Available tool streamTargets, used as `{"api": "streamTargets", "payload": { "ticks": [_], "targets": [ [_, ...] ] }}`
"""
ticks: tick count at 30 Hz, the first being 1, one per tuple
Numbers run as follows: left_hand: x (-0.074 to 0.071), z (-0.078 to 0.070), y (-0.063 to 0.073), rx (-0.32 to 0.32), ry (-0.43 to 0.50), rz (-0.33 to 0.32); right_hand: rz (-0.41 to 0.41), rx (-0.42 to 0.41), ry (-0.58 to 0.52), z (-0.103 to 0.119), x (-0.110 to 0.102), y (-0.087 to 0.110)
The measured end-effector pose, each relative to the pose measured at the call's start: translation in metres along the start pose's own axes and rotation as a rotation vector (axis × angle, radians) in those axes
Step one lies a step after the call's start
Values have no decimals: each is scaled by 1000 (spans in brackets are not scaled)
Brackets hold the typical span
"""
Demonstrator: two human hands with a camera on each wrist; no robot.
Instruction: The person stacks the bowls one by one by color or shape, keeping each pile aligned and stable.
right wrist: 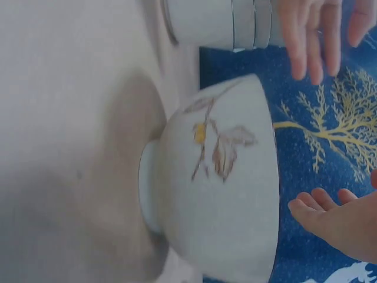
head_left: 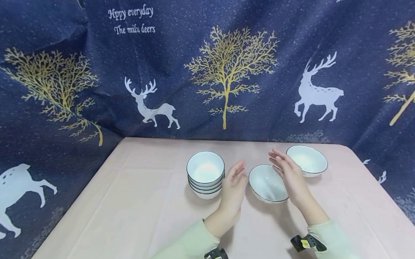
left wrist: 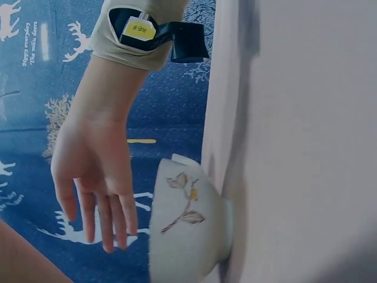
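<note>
A white bowl [head_left: 264, 185] with a dark rim stands upright on the table between the two hands. Its outer wall carries a brown leafy sprig with a yellow spot, seen close up in the right wrist view. My left hand [head_left: 233, 187] is held on edge between this bowl and a stack of several matching bowls [head_left: 205, 171], with its fingers extended and nothing in them. Over the bowl's right side is my right hand [head_left: 292, 180], fingers loosely straight and empty, covering part of the rim in the head view.
Another white bowl [head_left: 307, 159] sits at the back right, beyond the right hand. A pale pink cloth covers the table [head_left: 129, 203]. Behind it hangs a dark blue curtain [head_left: 204, 15] printed with deer and golden trees.
</note>
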State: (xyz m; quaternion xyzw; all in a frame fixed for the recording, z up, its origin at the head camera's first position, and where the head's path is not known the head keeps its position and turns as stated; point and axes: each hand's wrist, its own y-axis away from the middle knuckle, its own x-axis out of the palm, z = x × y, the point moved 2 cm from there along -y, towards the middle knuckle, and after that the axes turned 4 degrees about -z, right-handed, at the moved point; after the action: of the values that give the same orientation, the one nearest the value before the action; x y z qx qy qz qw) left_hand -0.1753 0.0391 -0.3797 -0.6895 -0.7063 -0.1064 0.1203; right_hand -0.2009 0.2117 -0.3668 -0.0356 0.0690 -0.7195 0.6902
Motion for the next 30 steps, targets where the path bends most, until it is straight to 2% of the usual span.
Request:
{"api": "streamTargets", "payload": {
  "ticks": [11,17,23,30],
  "targets": [
    [6,22,-3,-101,11,-49,-23,7,-33,-6,-22,5],
    [8,32,-5,-176,9,-56,-40,-32,-45,-11,-31,6],
    [11,45,-8,-232,55,-35,-41,-66,-103,-15,-38,7],
    [12,55,-7,-331,69,-8,-42,-97,-160,-20,-45,11]
  ]
}}
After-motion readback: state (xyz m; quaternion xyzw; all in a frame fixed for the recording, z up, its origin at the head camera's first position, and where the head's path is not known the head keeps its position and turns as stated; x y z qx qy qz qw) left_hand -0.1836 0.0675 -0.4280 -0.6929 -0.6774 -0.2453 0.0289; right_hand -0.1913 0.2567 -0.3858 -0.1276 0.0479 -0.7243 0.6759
